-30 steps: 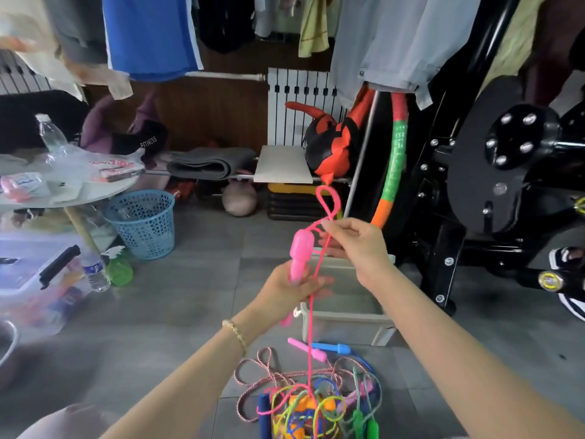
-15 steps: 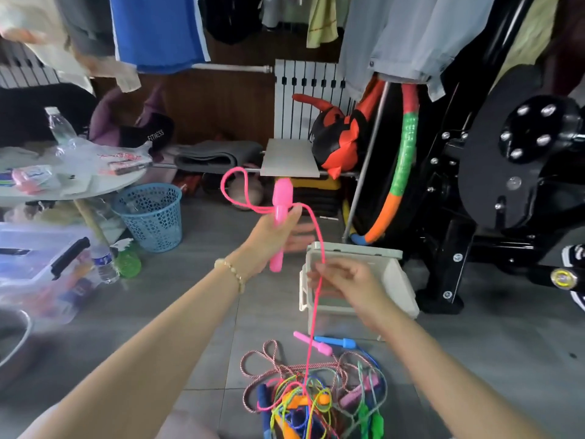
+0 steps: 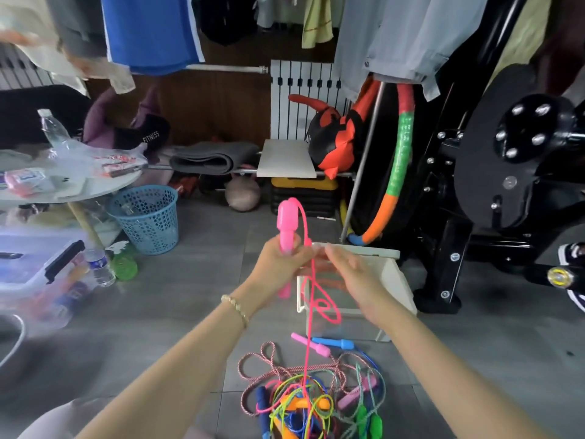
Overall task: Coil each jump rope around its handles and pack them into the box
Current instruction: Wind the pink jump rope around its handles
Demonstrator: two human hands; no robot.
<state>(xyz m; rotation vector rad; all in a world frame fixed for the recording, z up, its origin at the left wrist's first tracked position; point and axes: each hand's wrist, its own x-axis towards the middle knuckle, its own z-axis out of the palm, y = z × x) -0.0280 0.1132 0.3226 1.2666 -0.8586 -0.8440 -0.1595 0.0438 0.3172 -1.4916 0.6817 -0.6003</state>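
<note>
My left hand [image 3: 280, 264] grips a pink jump rope handle [image 3: 286, 223] upright, chest-high over the floor. The pink rope [image 3: 311, 293] leaves the handle's top, runs down past my fingers, forms a hanging loop and drops into a tangled pile of coloured ropes [image 3: 310, 397] on the tiles. My right hand [image 3: 351, 274] is right beside the left one, blurred, its fingertips pinching the pink rope. The rope's second pink handle [image 3: 308, 343] lies on the floor next to a blue handle [image 3: 332, 342]. Behind my hands stands the white box [image 3: 397, 280], open.
A black exercise machine [image 3: 506, 185] and a hula hoop [image 3: 399, 160] stand to the right. On the left are a blue basket [image 3: 145, 217], a round table [image 3: 72, 191], a clear plastic bin [image 3: 38, 270] and bottles [image 3: 99, 267]. Clothes hang overhead.
My left hand brought the pink handle down and rightward. My right hand rose from lower on the rope to meet it, and a loop of rope now hangs beneath both hands.
</note>
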